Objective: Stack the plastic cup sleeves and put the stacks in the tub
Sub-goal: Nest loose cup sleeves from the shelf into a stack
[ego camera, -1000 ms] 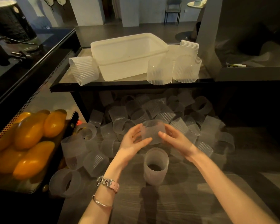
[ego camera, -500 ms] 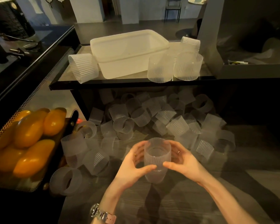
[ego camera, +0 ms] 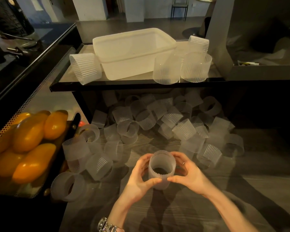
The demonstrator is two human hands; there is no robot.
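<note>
Seating one frosted ribbed plastic cup sleeve onto another: both hands have dropped from chest height a second ago to the dark wood-grain tabletop (ego camera: 199,215), and the sleeve they carried now sits nested over the standing one, forming a short translucent sleeve stack (ego camera: 161,169) just in front of the person. Left hand (ego camera: 139,180) and right hand (ego camera: 189,174) each curl round the stack's sides, thumbs meeting at the near wall, fingers wrapped behind. So one more sleeve is joined; stack is still low, likely more to add before moving it. Loose pile of frosted sleeves (ego camera: 157,124) lies scattered beyond the hands, partly under the black raised shelf (ego camera: 124,84). White translucent rectangular plastic tub (ego camera: 134,52) sits on that shelf, well apart from the hands, looks to hold nothing yet. Finished tall sleeve stacks (ego camera: 182,67) stand just right of the tub, one more lies tilted on its left. Shelf edge and those stacks crowd the reach to the tub. Tray of orange oval fruits (ego camera: 27,141) at left.
</note>
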